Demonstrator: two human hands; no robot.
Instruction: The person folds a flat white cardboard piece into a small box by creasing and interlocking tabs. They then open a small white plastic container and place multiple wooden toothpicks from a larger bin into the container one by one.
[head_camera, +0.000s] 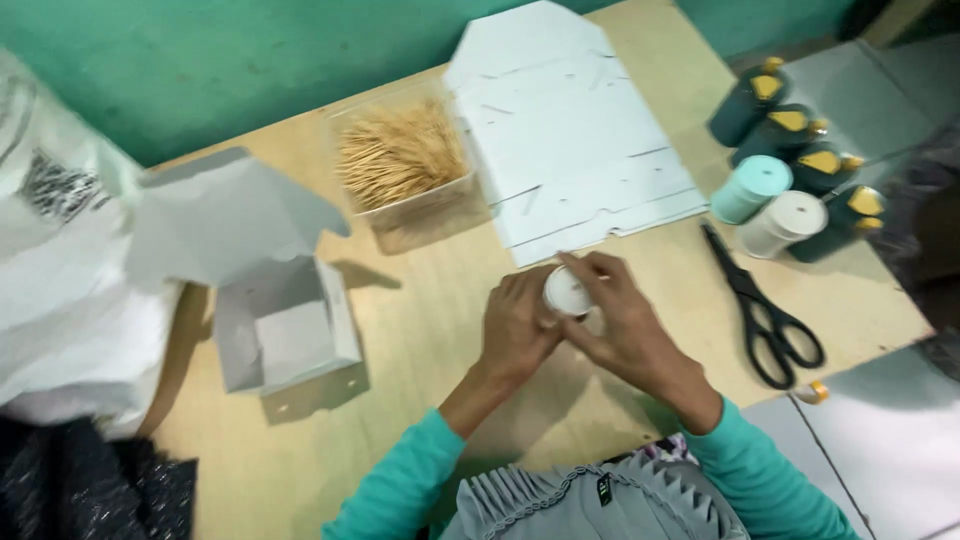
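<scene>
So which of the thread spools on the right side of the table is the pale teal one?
The pale teal spool lies beside the white spool, nearest the flat white cardboard. The others are dark green with yellow ends.

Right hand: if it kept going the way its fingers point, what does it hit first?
The right hand points up-left over the small white round container. Past that, probably the stack of flat white cardboard blanks; height above it is unclear.

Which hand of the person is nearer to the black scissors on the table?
The right hand. It holds the small white container just left of the scissors; the left hand is farther away, on the container's other side.
</scene>
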